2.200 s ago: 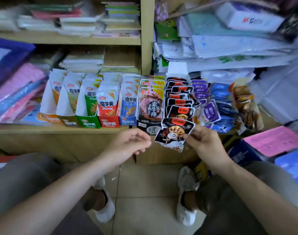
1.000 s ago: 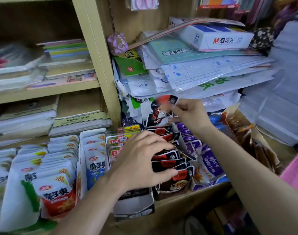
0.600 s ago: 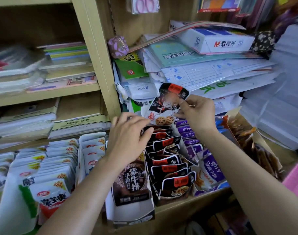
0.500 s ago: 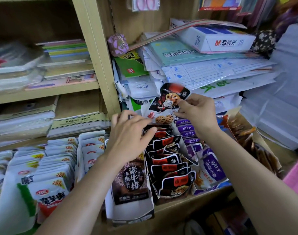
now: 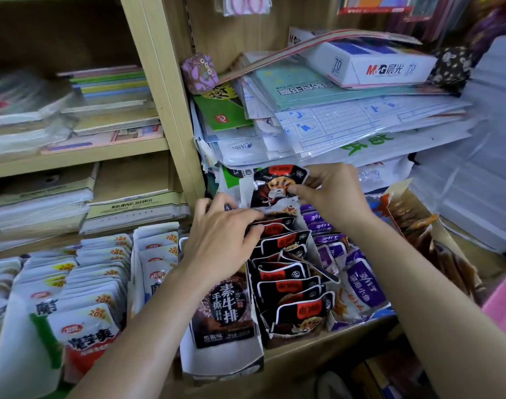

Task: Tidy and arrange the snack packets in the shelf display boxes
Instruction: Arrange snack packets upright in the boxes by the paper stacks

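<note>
The black packet (image 5: 277,188) has sunk toward the far end of the row (image 5: 289,283); probably light and slick, it is pinched at its edge by the right hand (image 5: 332,194); the left hand (image 5: 223,234) presses the row with flat fingers.

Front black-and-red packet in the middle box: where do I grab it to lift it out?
Pinch the front black-and-red packet by its top edge, coming straight down from above. It stands near upright with its lower part sunk behind the box front and the next packet close behind, so only the top rim is free. The right hand holds a loose packet.
</note>
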